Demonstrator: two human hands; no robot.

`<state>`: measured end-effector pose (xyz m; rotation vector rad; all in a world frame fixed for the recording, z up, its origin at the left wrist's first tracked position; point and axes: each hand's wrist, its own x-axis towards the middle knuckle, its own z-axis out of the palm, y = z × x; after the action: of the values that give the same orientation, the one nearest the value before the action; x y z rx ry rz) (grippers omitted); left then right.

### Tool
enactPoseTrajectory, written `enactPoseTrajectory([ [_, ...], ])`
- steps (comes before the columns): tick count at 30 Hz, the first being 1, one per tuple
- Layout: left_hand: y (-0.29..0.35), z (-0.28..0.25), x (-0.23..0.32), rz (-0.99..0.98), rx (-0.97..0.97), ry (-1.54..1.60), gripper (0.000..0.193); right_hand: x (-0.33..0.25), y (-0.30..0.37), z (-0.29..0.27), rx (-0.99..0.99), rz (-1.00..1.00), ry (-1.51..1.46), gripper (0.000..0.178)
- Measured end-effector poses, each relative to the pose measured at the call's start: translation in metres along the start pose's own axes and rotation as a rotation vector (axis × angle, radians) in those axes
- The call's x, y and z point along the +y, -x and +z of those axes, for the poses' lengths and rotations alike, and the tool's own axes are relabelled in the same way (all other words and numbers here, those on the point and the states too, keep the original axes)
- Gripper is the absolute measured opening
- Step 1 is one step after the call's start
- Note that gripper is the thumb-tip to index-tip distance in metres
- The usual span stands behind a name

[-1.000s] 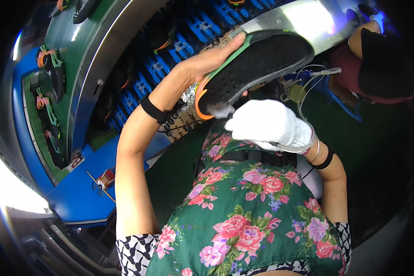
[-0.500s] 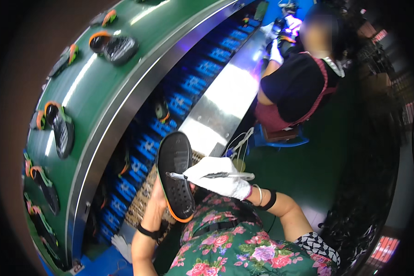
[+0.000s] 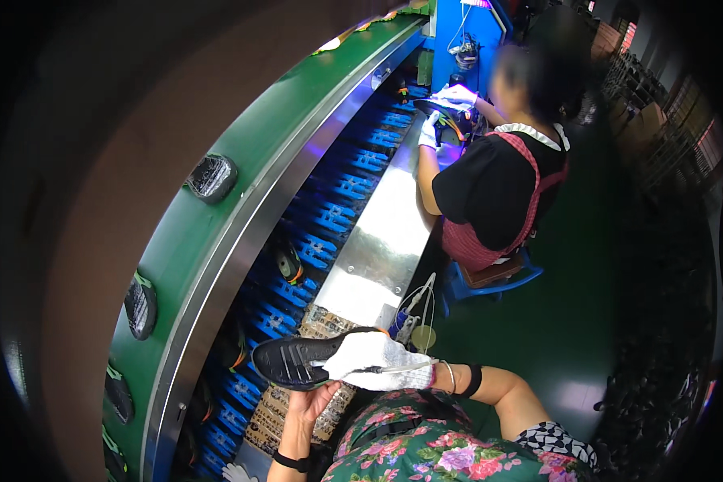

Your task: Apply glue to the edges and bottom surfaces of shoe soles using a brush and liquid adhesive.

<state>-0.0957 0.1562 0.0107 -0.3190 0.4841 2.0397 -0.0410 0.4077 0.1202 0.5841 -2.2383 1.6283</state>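
A black-soled shoe [image 3: 285,360], bottom up, lies crosswise in front of my body. One rounded end points left; a little orange edging shows at the other, behind the glove. My bare left hand [image 3: 317,399] holds the shoe from below, its fingers curled against the near edge and partly hidden. In a white knitted glove, my right hand [image 3: 377,359] grips a slim brush [image 3: 402,369] with a pale, thin handle. The brush's front end reaches the sole just left of the glove. My right hand covers much of the shoe's right part.
A brown patterned mat [image 3: 277,422] and a shiny metal plate [image 3: 377,241] border a row of blue holders [image 3: 333,217]. Beyond curves a green conveyor [image 3: 209,233] carrying several shoes. A co-worker [image 3: 498,185] sits ahead on a blue stool [image 3: 506,281], handling another shoe under purple light.
The shoe has turned from lengthwise to crosswise and sits lower in view. My right hand moved down with the brush. The view swung, and the shoes on the conveyor appear elsewhere.
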Motion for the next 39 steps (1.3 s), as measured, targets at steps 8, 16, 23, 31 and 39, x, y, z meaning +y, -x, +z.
enactPoseTrajectory([
  [8,0.020,0.046,-0.011,0.372,0.111,0.308,0.083,-0.022,-0.004,0.000,0.145,-0.046,-0.122,0.027],
  [16,-0.005,0.086,-0.020,0.208,-0.041,0.163,0.101,-0.033,-0.025,-0.015,0.213,-0.189,0.197,0.028],
  [23,-0.018,0.096,-0.020,0.238,-0.014,0.200,0.098,-0.024,-0.040,-0.012,0.180,-0.162,0.127,0.029],
  [31,-0.015,0.041,-0.036,0.198,-0.234,0.149,0.073,-0.031,-0.052,-0.004,0.174,-0.172,0.226,0.037],
  [39,-0.015,0.052,-0.028,0.235,-0.036,0.160,0.077,-0.012,-0.031,0.011,0.294,-0.076,-0.026,0.031],
])
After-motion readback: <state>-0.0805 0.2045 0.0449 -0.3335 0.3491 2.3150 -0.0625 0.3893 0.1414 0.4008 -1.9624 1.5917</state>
